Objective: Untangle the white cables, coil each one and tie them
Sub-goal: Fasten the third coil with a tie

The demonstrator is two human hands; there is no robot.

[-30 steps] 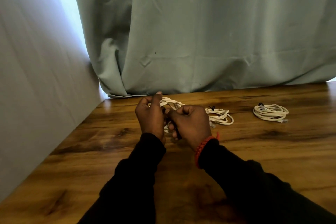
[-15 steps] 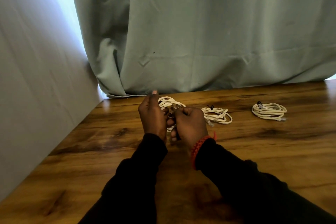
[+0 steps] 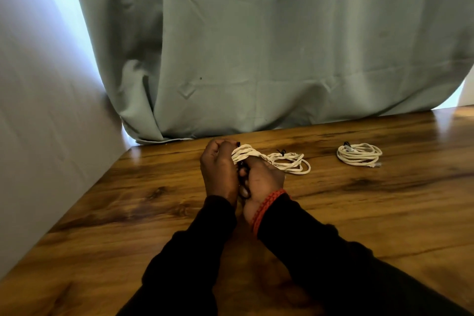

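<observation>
Both hands meet over the middle of the wooden table. My left hand grips a bunched white cable coil, its fingers curled over the coil's near end. My right hand, with a red bracelet at the wrist, is pressed against the left and curls round the same coil from below. A dark tie shows between the two hands; most of it is hidden. A second white coil with a black tie lies flat just behind my right hand. A third tied coil lies further right.
A grey-green curtain hangs along the table's far edge. A pale wall runs along the left side of the table. Bare wood stretches to the right and front of my hands.
My hands have drawn closer together and the left hand's fingers have curled down over the coil. The held coil now sits bunched tighter between them. The view has shifted slightly.
</observation>
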